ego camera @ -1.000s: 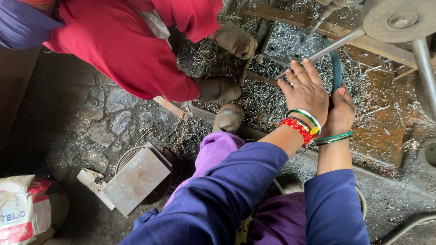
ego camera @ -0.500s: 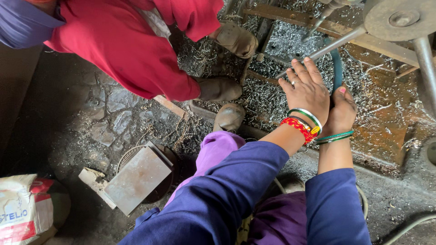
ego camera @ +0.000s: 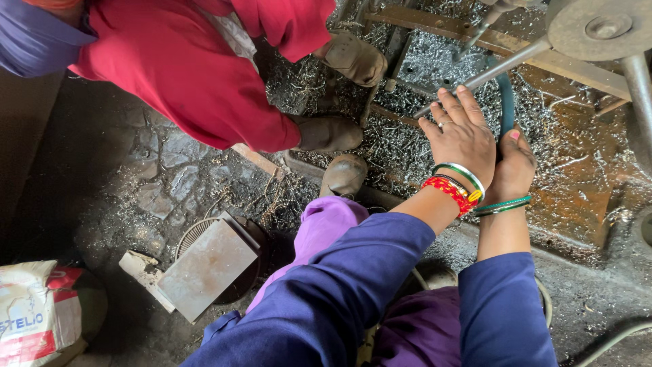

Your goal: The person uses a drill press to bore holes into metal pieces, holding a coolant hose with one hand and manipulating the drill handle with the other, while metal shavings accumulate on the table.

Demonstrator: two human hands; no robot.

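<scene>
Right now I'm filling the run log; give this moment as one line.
left hand: flat beside teal hose | right hand: gripping hose | metal shavings beneath | co-worker's glove apart

I am in a metal workshop. Curled metal shavings (ego camera: pixel 407 146) litter the rusty machine bed (ego camera: pixel 577 170) before me, and the cracked floor (ego camera: pixel 136 183) is black with grime.

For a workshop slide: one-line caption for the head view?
Left hand flat by a steel rod, right hand gripping a teal bar, amid metal shavings.
</scene>
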